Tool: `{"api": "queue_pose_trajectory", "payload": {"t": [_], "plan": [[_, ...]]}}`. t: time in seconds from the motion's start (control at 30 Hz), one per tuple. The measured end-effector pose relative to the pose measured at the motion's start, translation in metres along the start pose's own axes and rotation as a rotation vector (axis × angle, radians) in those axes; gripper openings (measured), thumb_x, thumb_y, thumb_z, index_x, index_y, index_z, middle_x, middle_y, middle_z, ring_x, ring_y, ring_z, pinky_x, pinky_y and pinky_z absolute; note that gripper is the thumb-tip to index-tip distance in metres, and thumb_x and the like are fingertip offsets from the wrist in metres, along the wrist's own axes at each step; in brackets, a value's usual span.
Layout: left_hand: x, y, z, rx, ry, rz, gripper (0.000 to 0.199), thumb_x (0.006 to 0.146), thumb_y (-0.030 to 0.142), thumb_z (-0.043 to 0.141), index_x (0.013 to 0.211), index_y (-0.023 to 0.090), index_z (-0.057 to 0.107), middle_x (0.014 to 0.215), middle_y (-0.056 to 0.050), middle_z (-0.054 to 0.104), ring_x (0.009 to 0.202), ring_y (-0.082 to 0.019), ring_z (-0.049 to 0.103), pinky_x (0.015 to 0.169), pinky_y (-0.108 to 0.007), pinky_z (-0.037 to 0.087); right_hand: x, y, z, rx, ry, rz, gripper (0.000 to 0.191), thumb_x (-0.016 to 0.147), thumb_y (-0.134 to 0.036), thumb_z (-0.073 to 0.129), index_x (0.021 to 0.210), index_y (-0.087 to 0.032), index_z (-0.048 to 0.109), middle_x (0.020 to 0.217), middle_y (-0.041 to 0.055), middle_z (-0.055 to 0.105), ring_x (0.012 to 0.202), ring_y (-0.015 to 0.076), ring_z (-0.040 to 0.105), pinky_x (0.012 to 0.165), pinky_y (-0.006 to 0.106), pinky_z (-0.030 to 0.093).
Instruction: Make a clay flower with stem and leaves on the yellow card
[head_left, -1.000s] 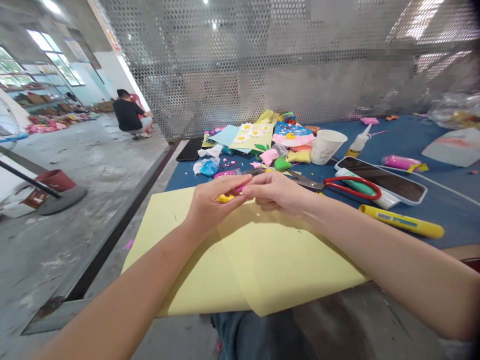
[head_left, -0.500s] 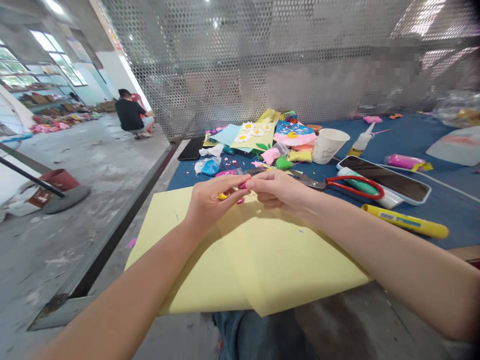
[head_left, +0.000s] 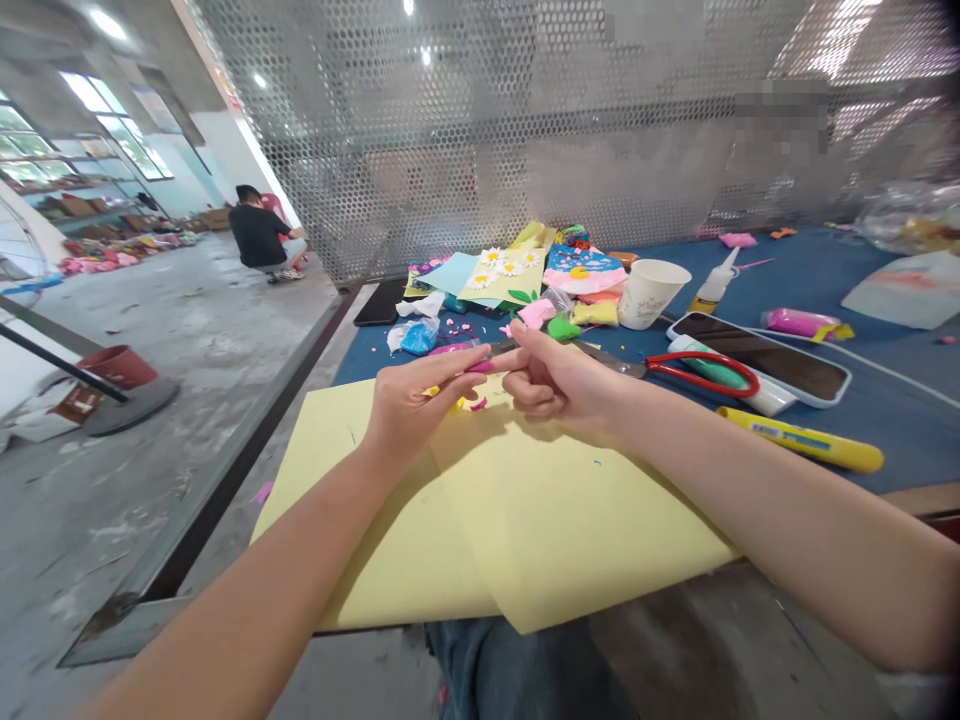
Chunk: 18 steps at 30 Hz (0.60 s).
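Note:
Between the fingertips of my left hand [head_left: 412, 400] is a small magenta piece of clay [head_left: 481, 367]. My right hand [head_left: 551, 380] touches that piece with its extended index finger; its thumb is raised and the other fingers are curled in. Yellow bits [head_left: 450, 399] and a small magenta scrap [head_left: 478, 404] lie below the hands, on the pale yellow sheet [head_left: 540, 520]. Just behind my hands are red-handled scissors [head_left: 701, 375], their blades partly hidden.
Behind lie flower-covered cards [head_left: 510, 270], clay packs [head_left: 598, 314], a paper cup [head_left: 654, 292] and a glue bottle [head_left: 716, 283]. On the right are a phone [head_left: 765, 355] and a yellow tube [head_left: 802, 440]. A person [head_left: 262, 235] squats far left.
My right hand's thumb has lifted off the magenta piece and its index finger has straightened against it. The camera view has shifted slightly.

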<state>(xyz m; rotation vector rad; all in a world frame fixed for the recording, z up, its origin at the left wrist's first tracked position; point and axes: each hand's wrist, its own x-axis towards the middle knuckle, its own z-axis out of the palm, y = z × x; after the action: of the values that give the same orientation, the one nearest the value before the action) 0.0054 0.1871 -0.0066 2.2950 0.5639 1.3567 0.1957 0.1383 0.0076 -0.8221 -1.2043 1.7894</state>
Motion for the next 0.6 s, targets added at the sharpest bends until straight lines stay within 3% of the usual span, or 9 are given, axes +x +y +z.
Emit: {"api": "queue_pose_trajectory", "payload": {"t": [0.17, 0.33, 0.5, 0.6], "plan": [[-0.0013, -0.0011, -0.001, 0.015, 0.015, 0.004, 0.017, 0.087, 0.032, 0.066, 0.101, 0.027, 0.076, 0.098, 0.001, 0.076, 0.06, -0.014, 0.072, 0.059, -0.027, 0.063, -0.0008, -0.0003, -0.0015, 0.007, -0.005, -0.004, 0.057, 0.091, -0.065, 0.04, 0.098, -0.014, 0.066, 0.046, -0.0112, 0.022, 0.042, 0.0059, 0.006, 0.04, 0.019, 0.006], [-0.0002, 0.0001, -0.0015, 0.056, 0.009, 0.018, 0.023, 0.081, 0.035, 0.073, 0.102, 0.025, 0.076, 0.104, -0.002, 0.075, 0.078, -0.019, 0.074, 0.073, -0.029, 0.063, -0.0005, 0.0007, -0.0022, 0.009, -0.028, 0.009, 0.06, 0.089, -0.067, 0.041, 0.102, -0.013, 0.065, 0.047, -0.011, 0.024, 0.042, 0.0059, 0.006, 0.038, 0.018, 0.007], [-0.0003, 0.002, 0.0011, 0.015, 0.0, -0.025, 0.02, 0.082, 0.03, 0.073, 0.1, 0.023, 0.076, 0.097, -0.003, 0.077, 0.079, -0.019, 0.074, 0.068, -0.027, 0.063, -0.0027, 0.0012, 0.0005, -0.009, -0.049, 0.051, 0.061, 0.088, -0.069, 0.039, 0.101, -0.015, 0.063, 0.047, -0.0114, 0.023, 0.042, 0.006, 0.006, 0.039, 0.018, 0.008], [-0.0002, 0.0028, 0.0024, -0.039, -0.007, -0.034, 0.02, 0.081, 0.03, 0.073, 0.099, 0.022, 0.076, 0.1, -0.004, 0.077, 0.07, -0.016, 0.073, 0.062, -0.025, 0.062, -0.0034, 0.0011, 0.0009, -0.019, -0.058, 0.057, 0.061, 0.088, -0.07, 0.037, 0.1, -0.016, 0.062, 0.047, -0.0114, 0.023, 0.042, 0.0064, 0.006, 0.04, 0.018, 0.007]]}}
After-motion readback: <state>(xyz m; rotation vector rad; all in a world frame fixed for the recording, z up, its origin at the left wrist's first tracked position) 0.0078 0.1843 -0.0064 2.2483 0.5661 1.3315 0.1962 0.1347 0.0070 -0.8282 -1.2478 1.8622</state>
